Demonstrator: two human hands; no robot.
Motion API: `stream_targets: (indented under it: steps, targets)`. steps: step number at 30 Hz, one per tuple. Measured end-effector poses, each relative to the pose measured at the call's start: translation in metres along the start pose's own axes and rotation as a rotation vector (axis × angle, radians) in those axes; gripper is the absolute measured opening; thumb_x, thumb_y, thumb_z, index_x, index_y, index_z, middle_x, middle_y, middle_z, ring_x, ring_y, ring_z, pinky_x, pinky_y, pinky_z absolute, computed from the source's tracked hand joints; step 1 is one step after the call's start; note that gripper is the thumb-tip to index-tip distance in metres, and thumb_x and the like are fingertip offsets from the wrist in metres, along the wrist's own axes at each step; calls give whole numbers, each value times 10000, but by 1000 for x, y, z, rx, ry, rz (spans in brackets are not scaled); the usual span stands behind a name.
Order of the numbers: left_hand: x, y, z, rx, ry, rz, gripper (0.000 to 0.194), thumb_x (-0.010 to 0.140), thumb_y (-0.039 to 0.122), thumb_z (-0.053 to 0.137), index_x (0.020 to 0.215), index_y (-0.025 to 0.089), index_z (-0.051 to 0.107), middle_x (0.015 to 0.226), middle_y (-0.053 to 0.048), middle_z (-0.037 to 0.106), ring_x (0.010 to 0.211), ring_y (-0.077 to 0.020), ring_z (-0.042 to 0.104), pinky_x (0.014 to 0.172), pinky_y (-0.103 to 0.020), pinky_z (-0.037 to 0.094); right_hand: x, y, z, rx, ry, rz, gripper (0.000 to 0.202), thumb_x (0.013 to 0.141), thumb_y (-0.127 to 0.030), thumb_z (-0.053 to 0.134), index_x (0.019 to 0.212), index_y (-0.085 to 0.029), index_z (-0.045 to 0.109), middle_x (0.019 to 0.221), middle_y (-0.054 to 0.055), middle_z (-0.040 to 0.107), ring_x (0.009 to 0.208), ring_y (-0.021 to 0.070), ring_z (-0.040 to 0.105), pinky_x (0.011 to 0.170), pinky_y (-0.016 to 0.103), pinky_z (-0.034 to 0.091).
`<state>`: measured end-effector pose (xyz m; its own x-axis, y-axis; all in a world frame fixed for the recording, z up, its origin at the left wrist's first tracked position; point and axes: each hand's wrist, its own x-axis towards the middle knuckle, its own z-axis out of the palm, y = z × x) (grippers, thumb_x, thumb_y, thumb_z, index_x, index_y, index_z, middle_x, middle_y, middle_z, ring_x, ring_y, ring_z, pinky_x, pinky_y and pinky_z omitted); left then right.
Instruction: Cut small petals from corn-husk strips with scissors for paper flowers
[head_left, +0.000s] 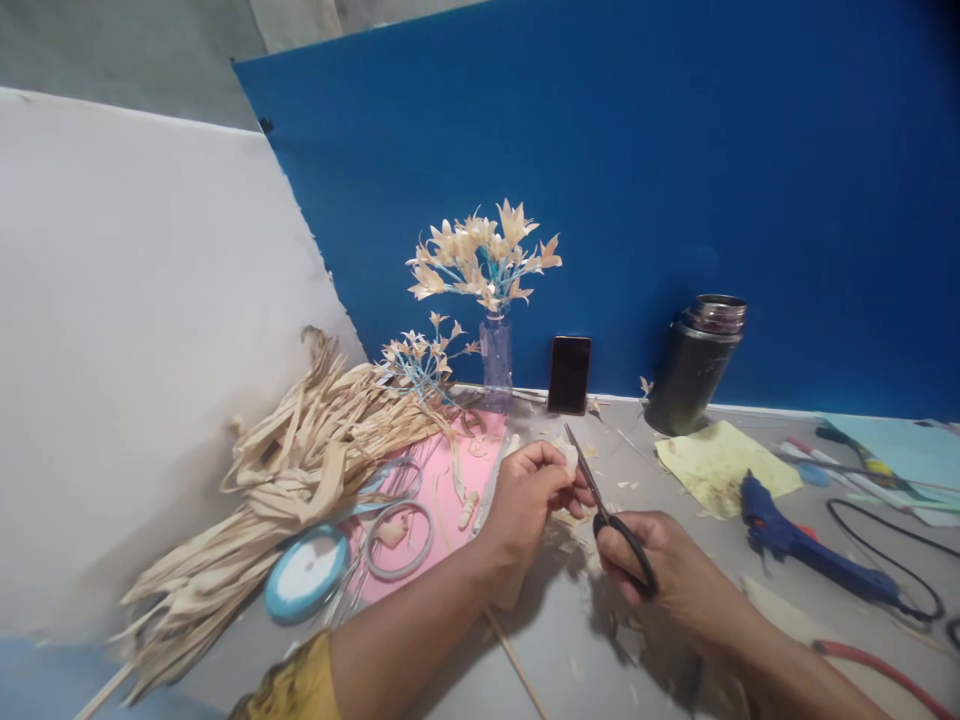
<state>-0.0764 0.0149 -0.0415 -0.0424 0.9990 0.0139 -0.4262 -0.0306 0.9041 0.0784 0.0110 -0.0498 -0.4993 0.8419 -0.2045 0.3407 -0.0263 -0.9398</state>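
The left hand (531,492) pinched a scrap (571,459) mid-scene, just left of the scissors (602,514) the right hand (670,556) gripped. The scrap looked light, soft and easily torn, best held by an edge.

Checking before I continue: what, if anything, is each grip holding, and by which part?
The right grip holds black-handled scissors by the handles. The left grip pinches a small pale piece; exactly where is unclear.

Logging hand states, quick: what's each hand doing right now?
Left hand: closed, pinching a small pale piece.
Right hand: closed, holding black-handled scissors.
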Motion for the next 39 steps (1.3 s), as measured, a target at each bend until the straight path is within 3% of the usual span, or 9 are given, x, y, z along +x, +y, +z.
stream_targets:
  steps: [5,11,16,24,39]
  targets:
    - [2,1,-2,35,-9,-26,130,673,201,629,706,172,506,663,-25,653,544,-134,612,506,-237,448,0,1,-4,6,6,-22,477,809,-573,499,500,-212,462,459,-27,468,453,103,375,472,248,302]
    - [5,2,-6,97,-2,-115,143,639,207,662,733,168,562,519,36,542,451,-78,495,470,-199,359,-2,-5,-22,29,20,-146,504,864,-634,446,654,-192,565,539,-5,558,529,127,435,549,258,361]
    - [7,13,-10,3,-75,-201,150,592,174,657,691,179,545,523,37,509,504,-91,509,490,-201,367,-3,-2,-34,4,-163,-123,488,847,-627,528,673,-175,585,518,7,573,502,129,449,520,254,346]
    - [10,27,-19,32,-254,-266,145,569,188,674,602,149,538,638,-53,626,671,-188,665,545,-241,457,-8,-5,-40,-1,-372,-87,426,833,-542,613,646,-161,575,512,0,578,497,107,448,513,231,296]
    - [10,28,-20,105,-256,-275,104,573,182,656,651,130,611,639,-71,667,605,-166,658,538,-239,455,-5,4,-40,1,-382,-27,371,814,-453,616,584,-181,510,450,-27,526,446,83,365,490,219,271]
